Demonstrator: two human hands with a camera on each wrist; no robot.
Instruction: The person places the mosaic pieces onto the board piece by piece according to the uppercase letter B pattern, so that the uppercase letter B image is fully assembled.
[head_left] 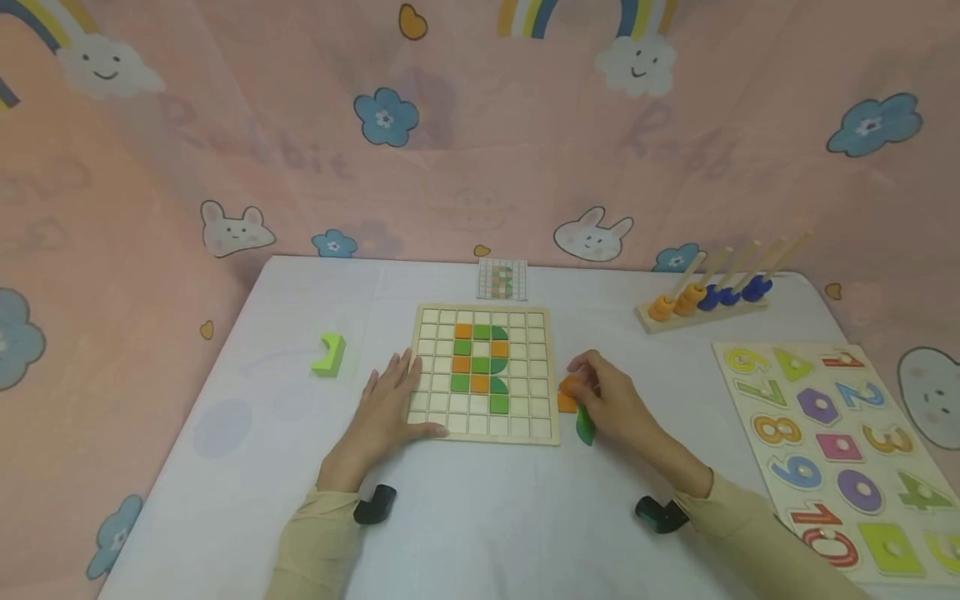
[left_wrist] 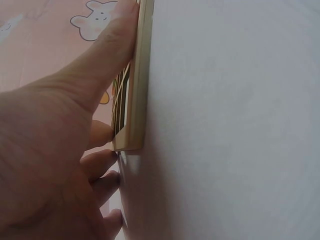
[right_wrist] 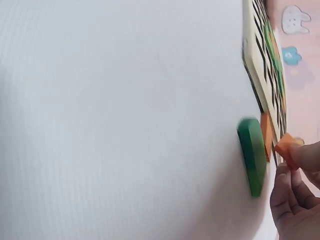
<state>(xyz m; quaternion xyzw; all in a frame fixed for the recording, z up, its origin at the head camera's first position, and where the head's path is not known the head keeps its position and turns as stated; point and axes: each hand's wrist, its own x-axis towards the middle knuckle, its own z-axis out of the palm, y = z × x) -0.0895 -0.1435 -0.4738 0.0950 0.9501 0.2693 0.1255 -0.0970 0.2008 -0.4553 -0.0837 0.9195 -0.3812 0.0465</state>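
A wooden grid board (head_left: 538, 427) lies on the table, with green and orange pieces set in the middle of its cells. My left hand (head_left: 378, 421) rests at its near left corner, fingers spread along the left edge and thumb on the front edge. Just off the board's right side, my right hand (head_left: 611, 404) pinches a small orange tile (right_wrist: 287, 148) between thumb and fingers. Under that hand lies another orange tile (head_left: 566, 405), next to a green piece with a curved side (head_left: 586, 427).
A small pattern card (head_left: 503, 280) lies behind the board. To the left is a lime green notched block (head_left: 330, 357). On the right stand a peg rack with orange and blue beads (head_left: 705, 307) and a number and shape puzzle board (head_left: 813, 492). Patterned pink cloth hangs behind.
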